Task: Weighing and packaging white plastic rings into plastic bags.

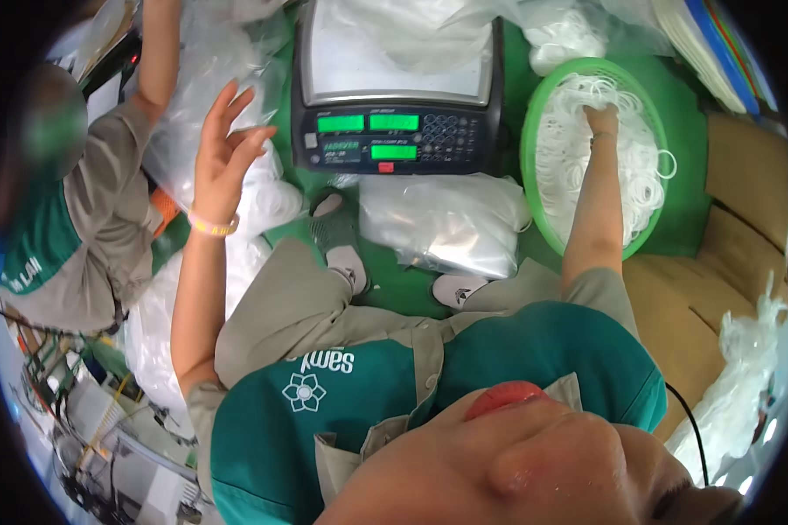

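OK, white rings [565, 131] are piled loose in an oval green basket [529, 166], sitting right of the scale on the green floor [687, 192]. One ring hangs over the right rim. Right hand [601, 122] is in the pile, upper part of the basket, fingertips hidden among the rings; can't tell how far closed, or if it has hold of any. Left hand [228, 157] is up left of the scale, fingers loosely spread, nothing in it, wristband [212, 224] on that wrist.

Scale [394, 140]: dark body, three lit green displays, keypad at right, clear plastic lying over its pan. Just below it, a clear plastic bag [446, 219] on the floor, near the person's feet. White bundle [567, 42] above the basket, wrapped in clear plastic. Cardboard [748, 179] to the right of the basket. Far left: co-worker [105, 201], arm stretched up past clear plastic sheeting [203, 52].
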A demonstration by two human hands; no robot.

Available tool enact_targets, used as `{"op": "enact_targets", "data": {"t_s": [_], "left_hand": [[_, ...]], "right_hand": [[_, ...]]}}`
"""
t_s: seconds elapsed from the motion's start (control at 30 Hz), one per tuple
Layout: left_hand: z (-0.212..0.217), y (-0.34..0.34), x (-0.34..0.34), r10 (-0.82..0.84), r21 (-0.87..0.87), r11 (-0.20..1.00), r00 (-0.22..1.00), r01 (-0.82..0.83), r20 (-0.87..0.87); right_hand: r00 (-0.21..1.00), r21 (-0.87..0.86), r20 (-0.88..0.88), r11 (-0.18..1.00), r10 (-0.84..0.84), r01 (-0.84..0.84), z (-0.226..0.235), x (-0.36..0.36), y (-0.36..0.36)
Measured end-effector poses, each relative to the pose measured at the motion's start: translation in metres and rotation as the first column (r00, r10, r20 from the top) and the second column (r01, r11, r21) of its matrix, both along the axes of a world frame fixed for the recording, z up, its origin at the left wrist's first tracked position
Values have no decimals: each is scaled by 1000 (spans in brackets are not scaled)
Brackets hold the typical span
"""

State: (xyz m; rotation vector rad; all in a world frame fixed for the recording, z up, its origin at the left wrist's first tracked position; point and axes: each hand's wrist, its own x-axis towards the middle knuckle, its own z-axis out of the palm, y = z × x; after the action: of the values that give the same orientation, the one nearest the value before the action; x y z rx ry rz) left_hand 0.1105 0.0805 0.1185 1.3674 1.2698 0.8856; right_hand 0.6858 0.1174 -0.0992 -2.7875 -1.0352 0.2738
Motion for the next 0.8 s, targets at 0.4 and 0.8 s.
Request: {"op": "enact_targets", "data": {"t_s": [0.4,0.8], "left_hand": [[3,-8,-5,-29,95,995,999,24,44],[18,-32,-19,-70,192,981,982,36,173]], "right_hand": [[921,278,-179,916,346,-290,8,25,-52],[940,338,-131,906,315,-257,131,-17,-107]]}}
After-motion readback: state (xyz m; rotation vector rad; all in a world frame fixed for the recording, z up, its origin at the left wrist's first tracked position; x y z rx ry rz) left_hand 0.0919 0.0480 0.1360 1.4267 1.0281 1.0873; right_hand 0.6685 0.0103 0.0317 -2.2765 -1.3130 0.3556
